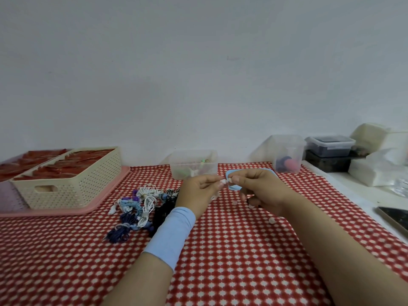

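red cloth with white dots covers the table below a pale wall. near its middle the left hand and right hand meet, each pinching a tiny white plastic piece between thumb and forefinger, just above a light blue plastic lid. left of them lies a heap of bundled white, blue and black earphones. far left, a cream perforated plastic basket sits on a pink tray.

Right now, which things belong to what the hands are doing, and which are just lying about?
In the job: left hand, right hand, the small white piece both pinch, loose white tips on the cloth, earphone bundles.
Lying about: cream basket, pink tray, clear tub, dark lidded box, phone.
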Action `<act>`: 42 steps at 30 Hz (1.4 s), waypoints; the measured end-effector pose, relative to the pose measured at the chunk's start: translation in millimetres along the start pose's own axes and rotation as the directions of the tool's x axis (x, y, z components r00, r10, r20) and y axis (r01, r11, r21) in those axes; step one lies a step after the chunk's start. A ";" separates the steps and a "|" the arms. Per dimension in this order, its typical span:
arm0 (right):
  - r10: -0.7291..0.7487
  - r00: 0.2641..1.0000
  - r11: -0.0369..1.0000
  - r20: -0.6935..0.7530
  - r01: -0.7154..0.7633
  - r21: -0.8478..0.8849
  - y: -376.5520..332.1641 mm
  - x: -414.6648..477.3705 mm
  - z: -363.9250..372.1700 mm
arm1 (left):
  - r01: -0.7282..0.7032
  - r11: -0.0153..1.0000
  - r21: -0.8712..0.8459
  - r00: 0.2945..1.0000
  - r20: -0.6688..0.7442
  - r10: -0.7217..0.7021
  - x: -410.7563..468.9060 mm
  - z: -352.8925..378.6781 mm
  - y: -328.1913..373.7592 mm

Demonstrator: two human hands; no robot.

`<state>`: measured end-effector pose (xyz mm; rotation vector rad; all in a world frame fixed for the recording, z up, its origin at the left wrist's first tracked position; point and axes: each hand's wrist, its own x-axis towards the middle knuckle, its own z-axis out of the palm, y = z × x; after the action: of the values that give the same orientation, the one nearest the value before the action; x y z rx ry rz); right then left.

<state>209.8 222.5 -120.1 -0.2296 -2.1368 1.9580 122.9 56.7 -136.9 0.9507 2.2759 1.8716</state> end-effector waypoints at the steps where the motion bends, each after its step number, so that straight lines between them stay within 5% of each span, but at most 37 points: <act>1: -0.005 1.000 1.000 0.002 0.005 -0.005 0.5 0.0 0.2 | -0.016 0.999 0.028 1.000 -0.003 0.016 -0.1 0.6 -1.1; 5: -0.006 1.000 1.000 0.004 0.006 -0.015 1.3 -0.7 0.5 | -0.031 0.996 0.081 0.999 -0.009 0.032 0.3 1.5 -0.6; 23: 0.090 0.983 0.986 0.159 -0.110 0.121 -2.0 -2.5 -1.6 | 0.159 0.933 -0.323 0.967 0.243 -0.080 -4.9 1.4 -1.5; 31: 0.145 0.980 0.987 0.136 -0.153 0.056 0.8 -0.5 -2.4 | 0.152 0.973 -0.171 0.967 0.230 -0.111 -2.8 -1.7 -4.3; 42: 0.153 0.980 0.984 0.129 -0.163 0.070 1.8 -1.6 -3.7 | 0.180 0.964 -0.195 0.959 0.251 -0.128 -1.4 0.1 -5.9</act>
<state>212.2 225.8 -121.7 -0.2790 -2.1689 2.1966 121.6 55.7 -142.8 0.8816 1.9067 1.7876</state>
